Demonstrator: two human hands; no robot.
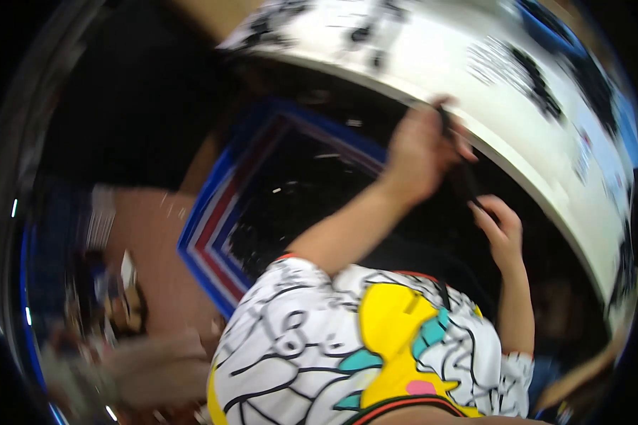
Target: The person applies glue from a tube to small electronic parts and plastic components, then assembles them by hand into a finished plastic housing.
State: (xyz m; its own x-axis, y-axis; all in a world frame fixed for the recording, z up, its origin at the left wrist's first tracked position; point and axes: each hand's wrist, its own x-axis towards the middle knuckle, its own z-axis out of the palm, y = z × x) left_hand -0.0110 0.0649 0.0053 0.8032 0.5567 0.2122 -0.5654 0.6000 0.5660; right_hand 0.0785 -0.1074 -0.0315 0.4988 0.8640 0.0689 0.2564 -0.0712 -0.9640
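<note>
Close to the white table's front edge, my left hand is closed around one end of a long, thin black piece. Its other end runs down to my right hand, where the thumb and fingers pinch it. The piece slants between the two hands, in front of the dark space below the tabletop. Motion blur hides its exact kind. Both forearms reach up past my patterned white shirt.
Across the top curves the white table, with scattered small black pieces on it. Below and left stands a large blue bin with black contents. Blurred items sit on the reddish floor farther left.
</note>
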